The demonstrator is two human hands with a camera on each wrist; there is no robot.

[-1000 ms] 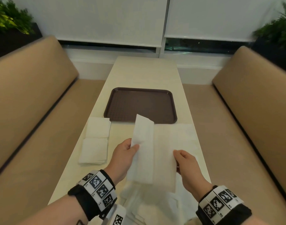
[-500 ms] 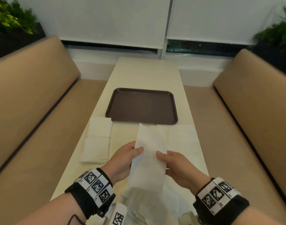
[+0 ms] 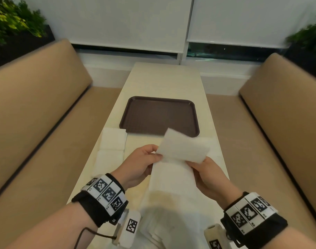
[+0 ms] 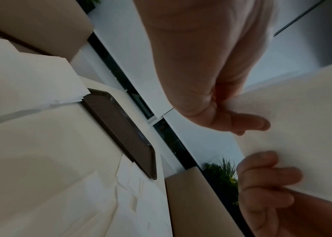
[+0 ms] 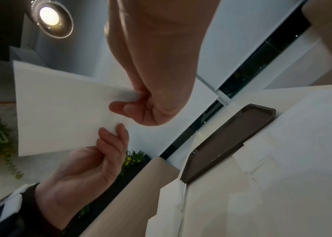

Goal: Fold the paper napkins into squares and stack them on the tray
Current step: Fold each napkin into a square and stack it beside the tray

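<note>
- Change: a second ago the napkin (image 3: 182, 150) hung as a tall strip between the hands; now its upper half is tipped over to the right, and the hands have drawn closer together.
- Left hand (image 3: 141, 164): thumb and fingers pinch the napkin's left edge at the bend, probably to fix the crease line.
- Right hand (image 3: 207, 175): pinches the right edge, fingers beneath, likely steering the flap onto the lower half.
- Napkin: held in the air above the near bench (image 3: 164, 81), short of the tray (image 3: 159, 115); fold not yet closed.
- Tray: brown, mid-bench, no napkins on it; stacking is still to come.
- Folded squares (image 3: 112, 148): two white piles left of the hands, just before the tray's near-left corner.
- Loose napkins (image 3: 171, 221): unfolded sheets lying under and before the hands.
</note>
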